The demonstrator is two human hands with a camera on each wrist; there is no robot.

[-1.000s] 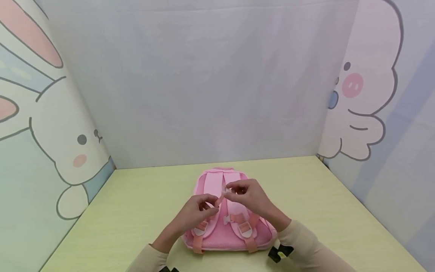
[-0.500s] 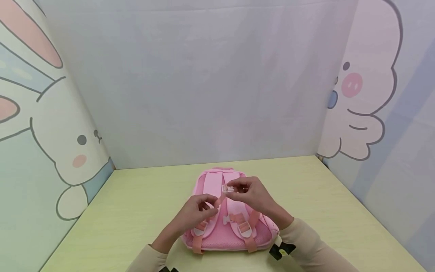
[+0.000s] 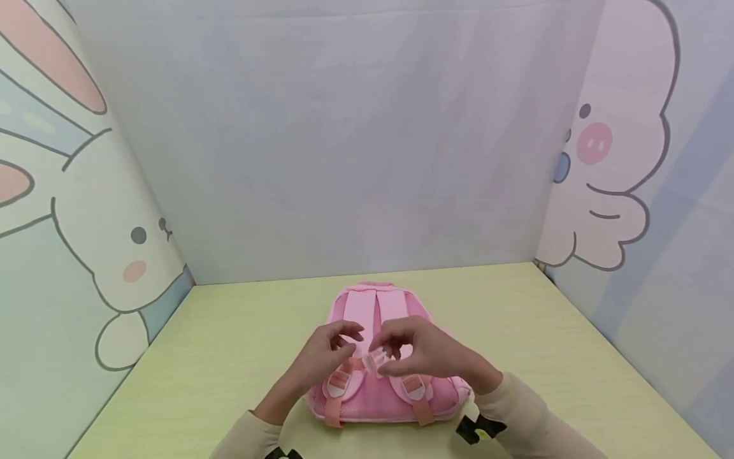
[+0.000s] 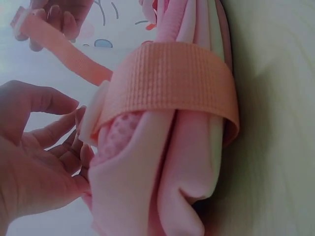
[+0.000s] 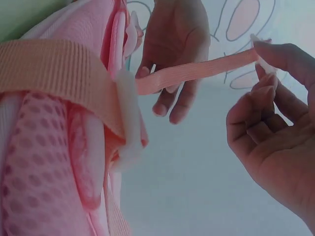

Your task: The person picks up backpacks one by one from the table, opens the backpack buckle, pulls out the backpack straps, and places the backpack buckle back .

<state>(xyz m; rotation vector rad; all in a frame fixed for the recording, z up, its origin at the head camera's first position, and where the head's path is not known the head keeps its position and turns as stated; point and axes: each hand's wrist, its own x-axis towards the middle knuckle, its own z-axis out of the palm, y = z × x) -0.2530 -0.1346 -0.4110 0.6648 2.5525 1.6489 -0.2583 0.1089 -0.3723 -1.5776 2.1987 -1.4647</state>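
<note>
A pink backpack (image 3: 378,401) lies on the table with its shoulder straps facing up. My right hand (image 3: 421,347) pinches a white plastic buckle (image 3: 375,359) between thumb and fingers above the bag's middle. From that buckle an orange webbing strap (image 5: 197,71) stretches to the bag's left shoulder strap, as the right wrist view shows. My left hand (image 3: 327,352) hovers over the left shoulder strap, fingers apart and loosely bent, holding nothing that I can see. In the left wrist view its fingertips are close to a white strap adjuster (image 4: 93,115); whether they touch it is unclear.
Orange lower straps with white adjusters (image 3: 414,386) sit on both sides of the bag. A pale yellow-green table (image 3: 246,331) spreads around it. A grey cloth backdrop (image 3: 355,146) stands behind, with cartoon-printed panels (image 3: 608,134) at the sides.
My right hand has come down and toward me with the buckle, from the upper straps to the bag's middle. The left hand's fingers have parted and let go of the orange strap.
</note>
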